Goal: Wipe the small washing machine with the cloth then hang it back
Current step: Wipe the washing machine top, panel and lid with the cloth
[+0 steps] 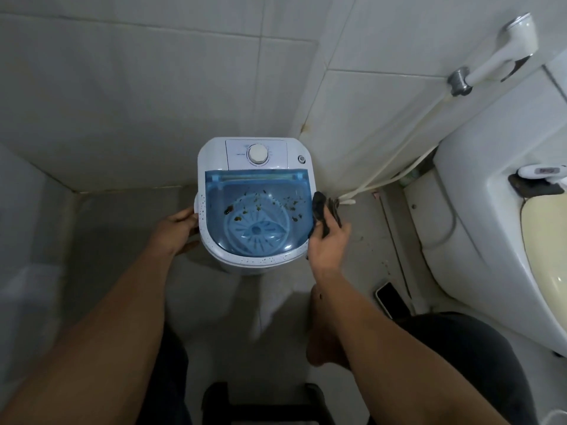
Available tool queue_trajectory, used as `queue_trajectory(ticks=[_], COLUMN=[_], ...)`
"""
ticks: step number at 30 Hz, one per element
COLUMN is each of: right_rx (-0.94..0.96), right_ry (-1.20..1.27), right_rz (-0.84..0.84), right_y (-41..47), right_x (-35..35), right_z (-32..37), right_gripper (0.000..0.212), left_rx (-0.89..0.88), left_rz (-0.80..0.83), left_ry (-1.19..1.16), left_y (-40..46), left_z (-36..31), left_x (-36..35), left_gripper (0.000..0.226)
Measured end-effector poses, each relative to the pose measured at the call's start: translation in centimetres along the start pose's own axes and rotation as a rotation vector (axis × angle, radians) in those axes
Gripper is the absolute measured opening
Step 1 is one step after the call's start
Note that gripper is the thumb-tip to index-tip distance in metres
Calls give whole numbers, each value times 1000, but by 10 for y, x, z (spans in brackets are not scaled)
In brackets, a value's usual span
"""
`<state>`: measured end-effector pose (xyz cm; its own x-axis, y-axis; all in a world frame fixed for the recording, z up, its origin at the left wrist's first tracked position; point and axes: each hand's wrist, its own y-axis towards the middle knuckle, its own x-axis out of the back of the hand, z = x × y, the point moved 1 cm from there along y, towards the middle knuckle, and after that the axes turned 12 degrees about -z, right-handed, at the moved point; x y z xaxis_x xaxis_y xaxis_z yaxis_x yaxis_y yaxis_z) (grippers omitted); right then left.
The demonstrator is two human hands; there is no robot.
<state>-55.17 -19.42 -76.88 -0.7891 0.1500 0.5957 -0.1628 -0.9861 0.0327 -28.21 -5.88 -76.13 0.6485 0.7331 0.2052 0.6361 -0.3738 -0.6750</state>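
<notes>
My right hand (326, 240) grips dark cloth (320, 211) at washing machine (256, 197) right edge; left hand (176, 230) relaxed, bracing left side. Risk: wiping smears lid (254, 210) grime, machine slides.

Blue-lidded white washing machine (256, 197), dark cloth (320, 210)

- A home bathroom, seen from above in a tight corner.
- Pale tiled walls (153, 87) fill twelve o'clock, meeting a tiled floor (122, 225).
- A white toilet (478, 210) sits at three o'clock.
- A bidet sprayer (503, 56) with its hose hangs at two o'clock.
- A small washing machine (256, 197) stands on the floor at centre.
</notes>
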Motion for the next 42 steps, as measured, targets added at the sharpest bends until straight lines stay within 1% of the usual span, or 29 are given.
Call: queue_trajectory(ticks=[6, 11, 13, 16, 19, 21, 23, 25, 28, 31, 33, 34, 36, 39, 42], right_rx=[47, 115, 183, 295, 401, 506, 556, 596, 647, 691, 717, 743, 824, 991, 1077], right_ry=[69, 29, 3, -104, -142, -141, -143, -178, -136, -87, -173, -241, -336, -384, -427], right_rz=[-78, -33, 8, 89, 109, 194, 319, 398, 467, 389, 343, 352, 408, 498, 536], right_y=[-62, -86, -91, -102, -119, -135, -151, -161, -159, -133, -113, -106, -100, -102, -110], right_x=[18, 26, 29, 34, 42, 39, 26, 12, 11, 26, 35, 39, 40, 29, 9], right_z=[-12, -19, -24, -25, -13, -6, -1, 5, 18, 15, 8, 5, 2, 10, 28], right_gripper=[46, 49, 49, 47, 51, 54, 53, 50, 52, 52, 53, 54, 56, 53, 51], left_rx=[8, -4, -4, -6, -14, -14, -22, -38, -67, -75, -70, -67, -65, -78, -72], left_rz=[-11, -2, 1, 5, 14, 5, 0, 0, 9, 21, 20, 15, 8, 16, 22], left_ry=[-27, -46, -43, -46, -54, -62, -48, -20, 7, 9, 6, 8, 4, 5, -6], left_y=[0, 4, 6, 5, 2, 1, 2, 5, 8, 10, 11, 11, 12, 15, 16], left_z=[1, 3, 4, 3, 2, 1, 2, 3, 4, 5, 6, 5, 4, 4, 6], left_x=[-1, 1, 0, 0, 0, 0, 1, 2, 3, 4, 5, 5, 4, 5, 8], left_gripper=[33, 34, 34, 34, 34, 35, 35, 35, 34, 34, 34, 34, 33, 35, 37])
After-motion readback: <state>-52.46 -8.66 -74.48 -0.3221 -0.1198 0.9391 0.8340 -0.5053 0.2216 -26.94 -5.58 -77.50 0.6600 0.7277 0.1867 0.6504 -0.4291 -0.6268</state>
